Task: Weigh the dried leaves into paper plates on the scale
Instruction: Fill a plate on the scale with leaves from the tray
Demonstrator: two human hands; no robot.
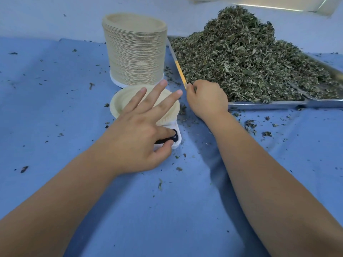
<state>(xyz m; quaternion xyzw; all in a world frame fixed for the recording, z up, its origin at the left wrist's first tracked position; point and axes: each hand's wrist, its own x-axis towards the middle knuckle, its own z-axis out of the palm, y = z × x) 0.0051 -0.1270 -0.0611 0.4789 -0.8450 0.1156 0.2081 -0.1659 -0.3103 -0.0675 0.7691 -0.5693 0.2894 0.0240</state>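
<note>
Spreads left hand [141,130] over a paper plate [118,104] that sits on a small white scale [176,144], ctr-left on counter [55,112] w/ blue cloth. Holds middle, ring & little fingers straight and apart above the plate. Bends index finger [167,133] down onto scale's dark panel [176,137] at its near end, pressing there. Rests thumb [165,145] against scale's near rim. Left grip apart, clamped on nothing.

Sets right hand [207,97] at near-left corner of metal tray [265,105], just right of the plate & apart from it. Curls right grip together, prob. pinching a few dried leaves [241,58] at the pile's edge; hard to be sure, as fingers hide the catch.

Bulk of dried leaves heaped high in the tray, to right of & behind the scale, well above tray rim.

Just behind the scale: tall stack of plates [135,58] on a white disc [115,81], close beside tray's left side w/ its yellow strip [181,73]. Leaf crumbs [250,124] scattered over the cloth, thickest in front of the tray & btwn scale and tray.
</note>
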